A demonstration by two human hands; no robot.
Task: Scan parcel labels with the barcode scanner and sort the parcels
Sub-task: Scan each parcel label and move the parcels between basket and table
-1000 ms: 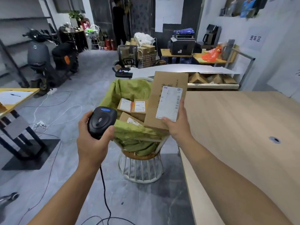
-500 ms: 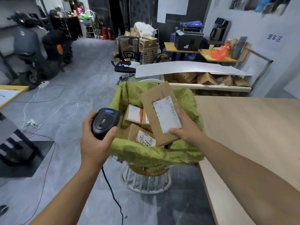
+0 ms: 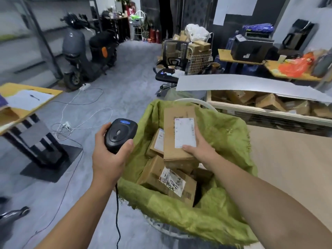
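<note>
Over the cloth-lined basket (image 3: 224,133) beside the counter (image 3: 287,151), your right hand (image 3: 199,152) grips a parcel (image 3: 169,139) label-up, likely so the scanner (image 3: 120,134) clasped in your left hand (image 3: 109,159) reads it.

Grey floor (image 3: 129,87), parked scooter (image 3: 84,49), office chair (image 3: 170,69), light wooden table (image 3: 291,159) at right.

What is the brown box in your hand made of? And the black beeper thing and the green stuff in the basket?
The brown box looks like cardboard: matte, tan, with a white paper label. The black scanner seems hard plastic, smooth with a slight sheen. The green lining looks like coarse woven cloth, maybe burlap; its edge is frayed.
</note>
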